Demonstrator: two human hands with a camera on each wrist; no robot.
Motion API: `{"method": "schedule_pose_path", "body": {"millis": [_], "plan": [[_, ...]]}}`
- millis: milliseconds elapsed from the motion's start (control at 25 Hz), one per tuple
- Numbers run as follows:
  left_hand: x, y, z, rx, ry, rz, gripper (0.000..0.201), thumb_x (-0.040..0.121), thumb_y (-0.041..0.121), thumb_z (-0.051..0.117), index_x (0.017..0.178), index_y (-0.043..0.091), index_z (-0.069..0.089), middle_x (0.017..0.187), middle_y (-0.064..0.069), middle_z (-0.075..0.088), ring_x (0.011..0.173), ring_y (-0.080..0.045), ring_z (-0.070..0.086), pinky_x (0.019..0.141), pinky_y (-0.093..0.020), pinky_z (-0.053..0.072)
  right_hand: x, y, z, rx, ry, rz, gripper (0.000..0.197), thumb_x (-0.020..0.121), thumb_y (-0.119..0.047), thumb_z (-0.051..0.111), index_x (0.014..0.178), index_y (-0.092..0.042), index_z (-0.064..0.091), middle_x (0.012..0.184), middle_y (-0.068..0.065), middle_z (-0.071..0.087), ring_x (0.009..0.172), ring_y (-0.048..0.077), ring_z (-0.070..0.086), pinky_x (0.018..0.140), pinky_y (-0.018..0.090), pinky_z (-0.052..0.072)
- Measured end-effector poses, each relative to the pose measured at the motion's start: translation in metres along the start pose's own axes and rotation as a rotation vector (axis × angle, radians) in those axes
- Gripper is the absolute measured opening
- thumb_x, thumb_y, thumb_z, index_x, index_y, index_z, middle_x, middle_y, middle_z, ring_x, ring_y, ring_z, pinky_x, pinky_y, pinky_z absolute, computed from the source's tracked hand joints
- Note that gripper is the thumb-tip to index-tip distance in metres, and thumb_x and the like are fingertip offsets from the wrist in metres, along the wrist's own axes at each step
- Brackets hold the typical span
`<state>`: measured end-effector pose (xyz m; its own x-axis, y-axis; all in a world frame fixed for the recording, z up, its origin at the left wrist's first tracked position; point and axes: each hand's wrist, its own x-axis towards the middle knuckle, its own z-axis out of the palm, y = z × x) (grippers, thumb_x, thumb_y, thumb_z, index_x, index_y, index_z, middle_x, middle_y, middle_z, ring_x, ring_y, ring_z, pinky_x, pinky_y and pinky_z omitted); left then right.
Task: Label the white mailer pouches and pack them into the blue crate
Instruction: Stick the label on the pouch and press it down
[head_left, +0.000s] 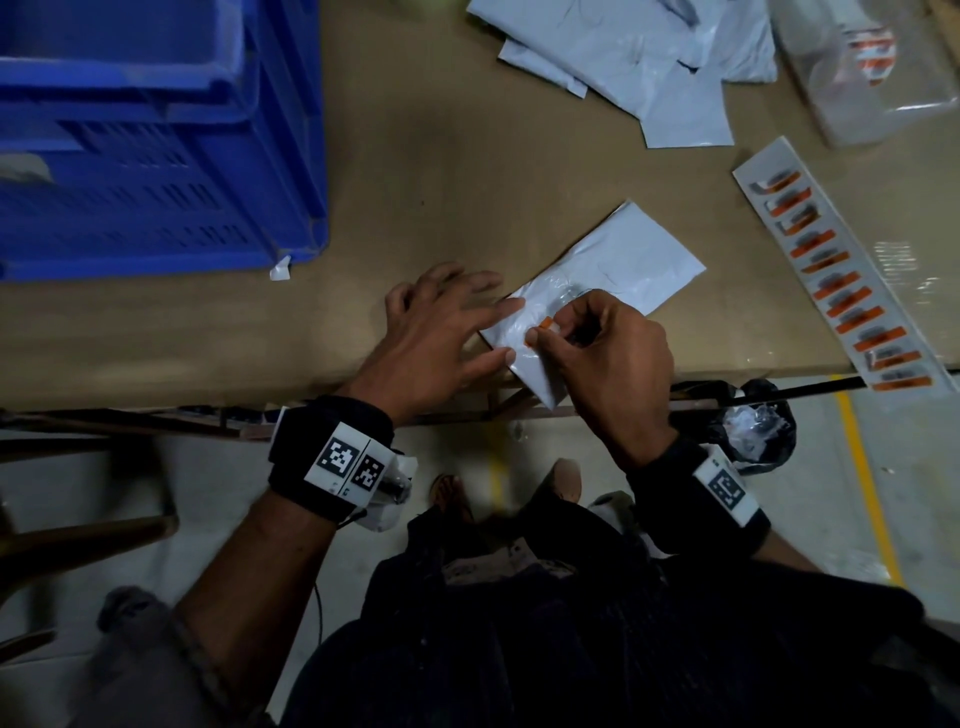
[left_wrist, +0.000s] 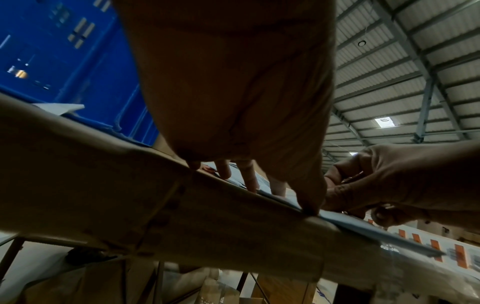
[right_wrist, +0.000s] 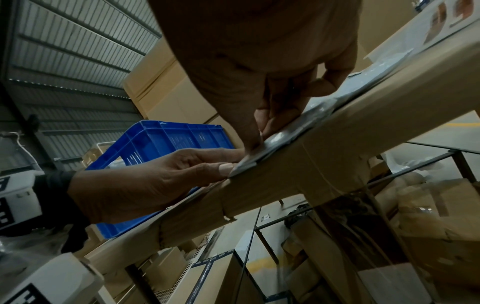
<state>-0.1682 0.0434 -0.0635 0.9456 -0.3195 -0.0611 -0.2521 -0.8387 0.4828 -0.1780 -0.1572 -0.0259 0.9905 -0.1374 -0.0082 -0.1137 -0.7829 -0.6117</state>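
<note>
White mailer pouch flat on table, angled, near corner overhanging the front edge, small orange label on it. Further white pouches heaped at far edge. Blue crate far left, slotted walls.

You're looking at one blue crate, one white mailer pouch set apart, a loose pile of roughly four more, one sticker strip, one orange label, plus two hands.
</note>
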Motion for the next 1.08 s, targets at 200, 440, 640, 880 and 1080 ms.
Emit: {"method": "schedule_pose_path", "body": {"millis": [200, 440, 640, 880, 1080], "plan": [[0.001, 0.002, -0.002, 0.001, -0.011, -0.019, 0.058, 0.086, 0.066, 0.057, 0.142, 0.05, 0.05, 0.157, 0.016, 0.036, 0.149, -0.018, 0.017, 0.107, -0.043, 0.014, 0.005, 0.004, -0.005, -0.116, 0.031, -0.08, 0.023, 0.089, -0.044, 0.073, 0.083, -0.025, 0.062, 0.072, -0.01, 0.064, 0.071, 0.013, 0.06, 0.06, 0.031, 0.04], [0.0, 0.003, -0.002, 0.004, -0.007, -0.023, 0.058, 0.086, 0.067, 0.055, 0.142, 0.053, 0.048, 0.157, 0.017, 0.036, 0.148, -0.018, 0.019, 0.107, -0.046, 0.017, 0.019, 0.015, -0.007, -0.092, 0.021, -0.12, 0.011, 0.092, -0.032, 0.07, 0.089, -0.024, 0.064, 0.087, -0.009, 0.068, 0.081, 0.015, 0.063, 0.066, 0.031, 0.043], [-0.006, 0.01, 0.0, -0.037, 0.039, -0.045, 0.055, 0.089, 0.061, 0.049, 0.142, 0.046, 0.051, 0.153, 0.016, 0.042, 0.147, -0.015, 0.024, 0.105, -0.04, 0.016, 0.012, 0.037, -0.022, -0.084, -0.051, -0.441, 0.014, 0.1, -0.014, 0.061, 0.109, -0.015, 0.072, 0.111, 0.002, 0.071, 0.1, 0.02, 0.062, 0.08, 0.027, 0.042], [-0.014, 0.037, 0.005, -0.133, 0.291, -0.128, 0.019, 0.089, 0.053, 0.067, 0.096, 0.035, 0.071, 0.121, 0.017, 0.058, 0.126, -0.012, 0.04, 0.095, -0.031, 0.019, 0.024, 0.054, -0.022, -0.147, -0.151, -0.586, 0.024, 0.1, -0.015, 0.063, 0.122, -0.016, 0.071, 0.128, 0.003, 0.064, 0.116, 0.022, 0.058, 0.091, 0.033, 0.05], [-0.006, 0.061, 0.007, -0.112, 0.309, -0.268, 0.034, 0.086, 0.066, 0.064, 0.082, 0.034, 0.071, 0.114, 0.017, 0.058, 0.122, -0.01, 0.041, 0.091, -0.032, 0.022, 0.032, 0.059, -0.024, -0.161, -0.202, -0.683, 0.023, 0.1, -0.018, 0.064, 0.123, -0.016, 0.069, 0.124, 0.004, 0.065, 0.112, 0.025, 0.059, 0.086, 0.036, 0.05]]}}
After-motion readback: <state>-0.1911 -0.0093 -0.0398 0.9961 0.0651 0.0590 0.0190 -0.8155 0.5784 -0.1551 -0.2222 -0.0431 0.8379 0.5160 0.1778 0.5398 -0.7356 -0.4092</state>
